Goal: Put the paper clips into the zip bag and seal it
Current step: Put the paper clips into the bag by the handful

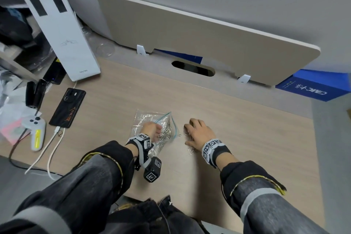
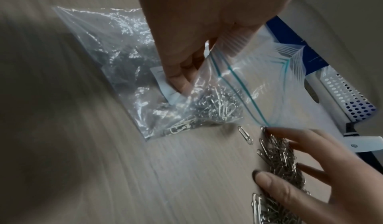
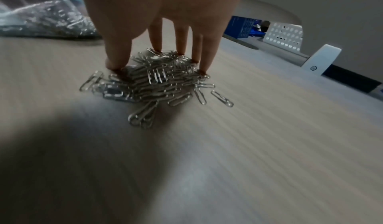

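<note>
A clear zip bag (image 1: 144, 119) with a teal seal line lies on the wooden desk, its mouth open toward the right. My left hand (image 1: 151, 128) holds the mouth up, its fingers (image 2: 182, 73) curled round the upper lip of the zip bag (image 2: 116, 50). Many silver clips (image 2: 211, 104) lie inside. Just right of the mouth, my right hand (image 1: 197, 131) is cupped over a loose pile of paper clips (image 3: 157, 80); thumb and fingertips (image 3: 155, 37) stand round the pile and clasp it on the desk. One stray clip (image 2: 245, 135) lies between bag and pile.
A black phone (image 1: 66, 108) with charging cables, a white controller (image 1: 35, 131) and a tall white box (image 1: 62, 34) occupy the left of the desk. A beige divider panel (image 1: 199, 34) stands at the back, with a blue box (image 1: 311, 89) at right.
</note>
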`<state>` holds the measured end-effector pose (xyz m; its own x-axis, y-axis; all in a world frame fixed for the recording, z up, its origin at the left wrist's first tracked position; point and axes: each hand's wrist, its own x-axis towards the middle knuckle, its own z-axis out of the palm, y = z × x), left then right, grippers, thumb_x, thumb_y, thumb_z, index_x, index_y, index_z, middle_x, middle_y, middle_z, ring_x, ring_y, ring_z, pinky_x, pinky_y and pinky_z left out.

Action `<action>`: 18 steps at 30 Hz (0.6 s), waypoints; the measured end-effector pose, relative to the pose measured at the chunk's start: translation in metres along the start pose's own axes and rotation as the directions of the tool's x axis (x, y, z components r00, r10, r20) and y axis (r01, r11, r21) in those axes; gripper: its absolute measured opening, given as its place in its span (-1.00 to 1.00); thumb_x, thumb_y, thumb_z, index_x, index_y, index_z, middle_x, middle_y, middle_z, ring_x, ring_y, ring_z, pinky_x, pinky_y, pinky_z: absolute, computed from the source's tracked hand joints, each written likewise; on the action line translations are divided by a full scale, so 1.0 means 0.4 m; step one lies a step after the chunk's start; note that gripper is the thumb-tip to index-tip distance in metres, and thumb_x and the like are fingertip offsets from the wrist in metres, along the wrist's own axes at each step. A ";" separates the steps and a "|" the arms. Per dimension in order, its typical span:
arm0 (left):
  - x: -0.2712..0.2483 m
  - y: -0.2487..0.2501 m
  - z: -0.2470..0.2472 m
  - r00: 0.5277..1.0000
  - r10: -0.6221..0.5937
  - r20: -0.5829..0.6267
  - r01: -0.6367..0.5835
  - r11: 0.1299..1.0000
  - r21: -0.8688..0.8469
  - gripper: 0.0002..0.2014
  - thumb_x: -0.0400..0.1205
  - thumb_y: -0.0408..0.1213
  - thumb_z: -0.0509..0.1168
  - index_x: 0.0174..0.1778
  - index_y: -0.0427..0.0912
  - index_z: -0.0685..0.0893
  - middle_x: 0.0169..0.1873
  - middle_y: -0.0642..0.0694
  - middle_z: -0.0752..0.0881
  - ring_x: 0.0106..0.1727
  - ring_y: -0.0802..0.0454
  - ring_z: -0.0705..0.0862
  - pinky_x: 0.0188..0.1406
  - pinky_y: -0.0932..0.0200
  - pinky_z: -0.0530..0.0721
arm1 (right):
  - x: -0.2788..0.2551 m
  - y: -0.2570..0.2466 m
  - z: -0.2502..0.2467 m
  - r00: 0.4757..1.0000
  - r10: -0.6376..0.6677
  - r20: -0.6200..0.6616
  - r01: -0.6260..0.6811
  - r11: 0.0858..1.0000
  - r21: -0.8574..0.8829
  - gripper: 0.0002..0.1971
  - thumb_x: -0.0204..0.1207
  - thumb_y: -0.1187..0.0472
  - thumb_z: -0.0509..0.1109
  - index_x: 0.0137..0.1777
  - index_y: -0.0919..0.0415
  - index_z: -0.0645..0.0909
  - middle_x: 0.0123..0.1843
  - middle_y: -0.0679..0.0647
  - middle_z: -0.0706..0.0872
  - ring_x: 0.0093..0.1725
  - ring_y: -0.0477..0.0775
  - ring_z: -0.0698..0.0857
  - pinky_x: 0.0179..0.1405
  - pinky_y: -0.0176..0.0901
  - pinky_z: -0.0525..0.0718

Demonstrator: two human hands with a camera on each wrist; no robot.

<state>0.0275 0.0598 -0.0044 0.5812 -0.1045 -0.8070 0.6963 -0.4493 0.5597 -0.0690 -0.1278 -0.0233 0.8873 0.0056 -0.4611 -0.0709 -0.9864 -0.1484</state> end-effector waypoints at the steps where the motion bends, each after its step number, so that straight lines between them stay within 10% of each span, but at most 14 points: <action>1: -0.003 0.002 0.001 1.000 0.001 0.001 -0.001 1.000 0.006 -0.78 0.64 -0.43 0.07 -0.12 -0.31 0.64 -0.22 -0.15 0.64 -0.24 -0.02 0.59 -0.28 0.17 0.60 | -0.004 0.002 0.005 1.000 -0.003 -0.009 0.003 1.000 -0.013 -0.37 0.47 -0.08 0.44 0.48 0.10 0.34 0.51 0.15 0.32 0.45 0.28 0.35 0.24 0.11 0.60; 8: 0.008 0.002 0.025 1.000 0.023 0.001 -0.023 1.000 0.014 -0.73 0.66 -0.43 0.04 0.06 -0.40 0.63 -0.05 -0.25 0.63 -0.27 0.01 0.57 -0.36 0.21 0.53 | -0.044 0.045 0.035 0.993 0.090 -0.076 -0.084 0.993 0.080 -0.70 0.56 0.29 0.27 0.28 0.12 0.46 0.26 0.14 0.44 0.22 0.24 0.46 -0.10 0.02 0.59; 14: 0.009 0.007 0.045 1.000 -0.028 0.003 0.028 0.996 -0.081 -0.67 0.64 -0.51 0.02 0.22 -0.49 0.60 0.27 -0.40 0.63 0.10 -0.17 0.60 0.28 -0.10 0.55 | -0.053 0.069 0.043 0.959 0.266 -0.102 -0.230 0.934 0.274 -0.79 0.52 0.36 0.27 0.12 0.20 0.58 0.13 0.16 0.54 0.04 0.27 0.65 -0.13 -0.07 0.55; 18: 0.009 0.019 0.067 0.999 -0.042 0.003 0.042 0.996 -0.080 -0.68 0.65 -0.49 0.09 0.28 -0.49 0.56 0.29 -0.39 0.63 0.26 -0.22 0.62 0.42 -0.13 0.50 | -0.040 0.092 0.024 0.900 0.435 0.028 -0.373 0.735 0.566 -0.85 0.41 0.39 0.37 -0.18 0.14 0.70 -0.04 0.08 0.75 -0.02 0.13 0.74 -0.01 -0.17 0.67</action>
<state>0.0236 0.0324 -0.0080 0.5501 -0.0883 -0.8304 0.7518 -0.3805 0.5385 -0.0904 -0.1625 -0.0298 0.7552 -0.4191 -0.5040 -0.6407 -0.6341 -0.4328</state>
